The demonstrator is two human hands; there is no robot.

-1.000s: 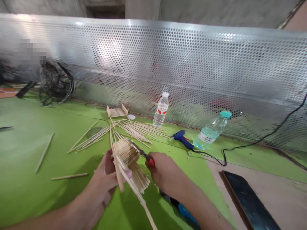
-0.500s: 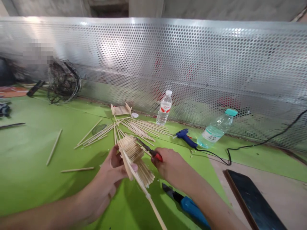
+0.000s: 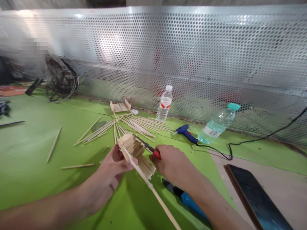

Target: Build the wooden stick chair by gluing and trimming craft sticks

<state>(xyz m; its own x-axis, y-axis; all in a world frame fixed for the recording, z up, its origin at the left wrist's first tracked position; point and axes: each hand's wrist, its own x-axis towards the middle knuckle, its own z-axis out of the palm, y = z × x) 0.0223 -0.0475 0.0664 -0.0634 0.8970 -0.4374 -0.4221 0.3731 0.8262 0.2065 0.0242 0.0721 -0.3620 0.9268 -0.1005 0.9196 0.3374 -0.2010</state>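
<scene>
My left hand grips a small model built of thin wooden sticks, thumb on its near side. The model is tilted, and one long stick runs from it toward the bottom of the view. In my right hand is a red-handled cutting tool, perhaps pliers, its dark jaws at the model's upper right edge. Whether the jaws touch a stick I cannot tell. A blue utility knife with its dark blade out lies below my right forearm, partly hidden by it.
Loose sticks lie beyond my hands, near another small stick piece. Behind stand a water bottle and a tilted green-capped bottle. A blue glue gun trails a black cord. A phone lies right; perforated metal panel backs the table.
The view has tipped slightly downward. The stick model has turned a little in my left hand, and the cutting tool stays at its upper right edge.
</scene>
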